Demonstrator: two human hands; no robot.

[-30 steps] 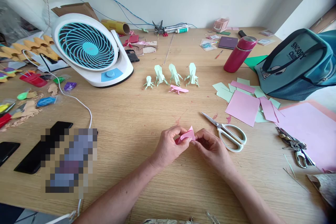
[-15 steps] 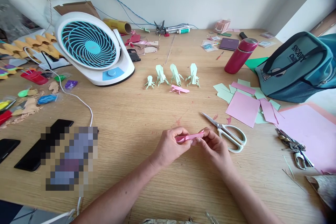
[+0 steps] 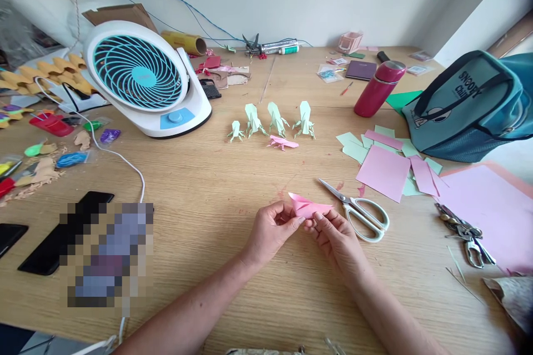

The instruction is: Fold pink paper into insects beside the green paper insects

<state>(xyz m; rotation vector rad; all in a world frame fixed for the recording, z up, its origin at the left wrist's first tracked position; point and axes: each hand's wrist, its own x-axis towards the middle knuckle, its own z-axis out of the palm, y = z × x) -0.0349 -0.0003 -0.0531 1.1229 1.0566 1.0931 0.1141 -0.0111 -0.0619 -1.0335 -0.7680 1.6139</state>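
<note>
A piece of folded pink paper (image 3: 308, 208) is held between both hands above the front of the table. My left hand (image 3: 270, 230) pinches its left end with thumb and fingers. At its right side, my right hand (image 3: 337, 233) grips the lower edge, thumb on top. The paper's upper left flap stands raised and curved. Scissors (image 3: 362, 211) with white handles lie just beyond my right hand, blades partly spread. Farther back stand several pale green origami insects (image 3: 276, 119), and in front of them rests a pink origami insect (image 3: 283, 142).
Pink and green paper pieces (image 3: 383, 171) lie at the right, near a teal bag (image 3: 462, 105) and a magenta flask (image 3: 380, 89). Keys (image 3: 464, 233) sit on a large pink sheet. At the left are a fan (image 3: 145, 77), its white cable and a black phone-like slab (image 3: 66, 233).
The pink paper has turned from nearly edge-on to showing its face, with its left flap opened upward. My right hand has shifted its hold slightly. The view has moved a little.
</note>
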